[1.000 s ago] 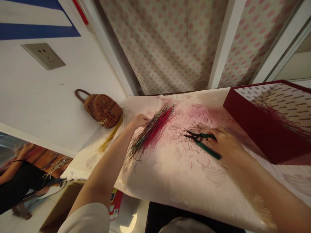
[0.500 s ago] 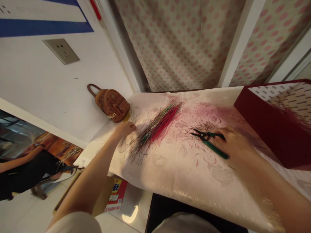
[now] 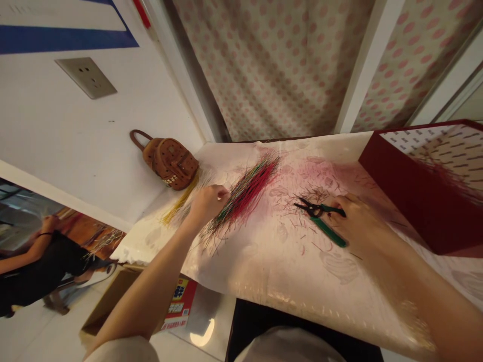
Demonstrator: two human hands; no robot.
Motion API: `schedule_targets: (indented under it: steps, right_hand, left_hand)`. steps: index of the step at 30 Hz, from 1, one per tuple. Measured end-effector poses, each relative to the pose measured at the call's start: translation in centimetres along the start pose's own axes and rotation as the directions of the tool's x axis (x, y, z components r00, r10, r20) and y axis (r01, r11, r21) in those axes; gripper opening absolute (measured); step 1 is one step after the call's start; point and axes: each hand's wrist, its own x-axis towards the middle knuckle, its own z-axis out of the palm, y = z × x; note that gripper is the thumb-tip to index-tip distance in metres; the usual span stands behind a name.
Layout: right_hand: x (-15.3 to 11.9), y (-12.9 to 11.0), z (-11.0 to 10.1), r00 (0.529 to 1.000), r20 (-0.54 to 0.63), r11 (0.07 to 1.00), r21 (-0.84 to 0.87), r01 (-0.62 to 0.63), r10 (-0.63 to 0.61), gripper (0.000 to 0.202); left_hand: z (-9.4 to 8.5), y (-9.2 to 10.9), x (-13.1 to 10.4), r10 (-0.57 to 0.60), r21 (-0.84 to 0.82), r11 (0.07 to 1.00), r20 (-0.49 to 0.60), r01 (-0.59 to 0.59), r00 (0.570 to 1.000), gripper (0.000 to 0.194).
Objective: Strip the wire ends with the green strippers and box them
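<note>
My left hand [image 3: 208,202] hovers at the left side of a bundle of thin wires [image 3: 247,193], coloured green, dark and red, lying slantwise on the table. Its fingers are pinched together; whatever sits between them is too small to make out. My right hand [image 3: 356,218] grips wire strippers [image 3: 325,217] with green handles, their dark jaws pointing left. Short wire clippings [image 3: 315,193] are scattered around the jaws. Yellow wires [image 3: 180,205] and pale wires lie to the left, behind my left hand.
A brown mini backpack [image 3: 171,162] leans against the wall at the table's back left. At the right stands a dark red box [image 3: 407,201] with reddish wires inside. A cardboard box [image 3: 101,296] is on the floor. Another person [image 3: 41,261] sits at far left.
My left hand has moved right, from beside the pale wires to the edge of the bundle, uncovering the yellow wires. My right hand keeps hold of the wire strippers, almost unmoved.
</note>
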Motion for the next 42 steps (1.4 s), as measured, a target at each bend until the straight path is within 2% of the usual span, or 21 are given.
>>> schedule_targets:
  steps: [3, 6, 8, 10, 13, 15, 19, 22, 24, 26, 28, 32, 34, 36, 38, 40, 42]
  right_hand:
    - [-0.2, -0.6, -0.3, 0.996, 0.03, 0.996, -0.022, -0.082, 0.083, 0.009]
    - [-0.3, -0.8, -0.3, 0.973, 0.093, 0.972, 0.086, -0.218, 0.21, 0.015]
    - [-0.2, -1.0, -0.3, 0.976, 0.109, 0.945, 0.251, -0.211, 0.189, 0.018]
    - [0.0, -1.3, -0.7, 0.987, 0.099, 0.898, 0.412, -0.155, 0.126, 0.018]
    - [0.2, -2.3, -1.7, 0.994, 0.061, 0.822, 0.56, -0.106, 0.087, 0.018]
    - [0.1, -3.0, -2.3, 0.993, 0.063, 0.741, 0.661, -0.113, 0.096, 0.021]
    - [-0.5, -4.1, -2.5, 0.973, 0.196, 0.422, 0.877, -0.228, 0.119, 0.026]
    - [-0.7, -4.4, -2.4, 0.957, 0.274, 0.203, 0.936, -0.289, 0.097, 0.023]
    - [-0.8, -4.4, -2.4, 0.935, 0.355, 0.1, 0.929, -0.355, 0.02, 0.019]
    - [-0.8, -4.5, -2.7, 0.906, 0.416, 0.051, 0.909, -0.413, -0.075, 0.017]
    - [-0.8, -4.6, -3.0, 0.889, 0.437, 0.08, 0.9, -0.429, -0.138, 0.027]
    - [-1.0, -4.9, -3.0, 0.886, 0.423, 0.229, 0.896, -0.379, -0.189, 0.032]
    - [-1.1, -5.0, -2.6, 0.891, 0.403, 0.219, 0.907, -0.359, -0.21, 0.03]
    - [-1.0, -5.1, -2.3, 0.9, 0.379, 0.167, 0.922, -0.348, -0.216, 0.032]
    - [-0.8, -5.3, -2.2, 0.917, 0.35, 0.128, 0.935, -0.33, -0.193, 0.037]
    - [-0.6, -5.3, -2.3, 0.932, 0.329, 0.119, 0.942, -0.313, -0.151, 0.041]
    - [-0.5, -5.1, -2.5, 0.945, 0.309, 0.113, 0.948, -0.297, -0.109, 0.041]
  left_hand:
    - [1.0, 5.4, -0.8, 0.16, -0.199, 0.969, 0.043, -0.148, 0.986, 0.028]
    - [2.8, 9.9, -2.2, 0.279, -0.379, 0.899, 0.114, -0.218, 0.953, 0.035]
    - [4.4, 12.0, -3.0, 0.309, -0.466, 0.861, 0.155, -0.206, 0.938, 0.039]
    - [5.9, 13.5, -3.6, 0.288, -0.54, 0.826, 0.158, -0.162, 0.945, 0.043]
    - [7.6, 14.8, -4.2, 0.26, -0.684, 0.727, 0.184, -0.067, 0.948, 0.044]
    - [8.2, 15.3, -4.3, 0.281, -0.779, 0.627, 0.242, 0.013, 0.929, 0.046]
    - [9.0, 16.1, -4.4, 0.353, -0.905, 0.402, 0.293, 0.138, 0.889, 0.047]
    - [9.2, 16.3, -4.2, 0.375, -0.942, 0.292, 0.272, 0.165, 0.886, 0.048]
    - [9.1, 16.3, -4.1, 0.396, -0.959, 0.219, 0.257, 0.181, 0.881, 0.048]
    - [8.8, 16.2, -3.9, 0.417, -0.97, 0.153, 0.236, 0.188, 0.878, 0.049]
    - [8.5, 16.1, -3.8, 0.433, -0.976, 0.126, 0.216, 0.179, 0.875, 0.05]
    - [8.3, 16.0, -3.6, 0.466, -0.974, 0.166, 0.216, 0.155, 0.858, 0.047]
    - [8.3, 15.8, -3.5, 0.472, -0.966, 0.217, 0.228, 0.139, 0.851, 0.047]
    - [8.1, 15.5, -3.2, 0.451, -0.95, 0.295, 0.236, 0.106, 0.861, 0.048]
    - [7.6, 14.6, -2.3, 0.401, -0.914, 0.403, 0.218, 0.043, 0.89, 0.051]
    - [6.9, 13.4, -0.8, 0.33, -0.83, 0.556, 0.161, -0.054, 0.93, 0.052]
    - [6.2, 11.8, 1.2, 0.231, -0.618, 0.772, 0.056, -0.148, 0.971, 0.042]
